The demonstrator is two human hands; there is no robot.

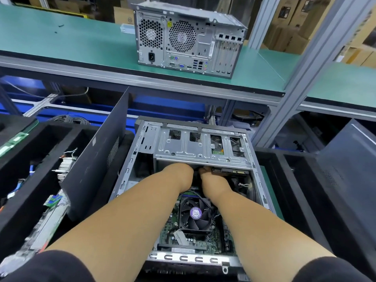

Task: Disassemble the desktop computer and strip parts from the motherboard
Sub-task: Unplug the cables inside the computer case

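An opened desktop computer (189,180) lies on its side right in front of the person, its side panel off. Both hands reach deep into it under the metal drive cage (201,145). The left hand (179,171) and right hand (209,176) sit close together, fingers hidden beneath the cage, so I cannot tell whether they grip anything. Nearer the person, the motherboard (168,226) carries a black cooling fan (193,215) with a round purple sticker whose writing is too small to read. A second computer (187,39) stands on the green shelf (71,43) above, back panel facing here; its yellow warning sticker is unreadable. A dark panel (95,159) leans at left.
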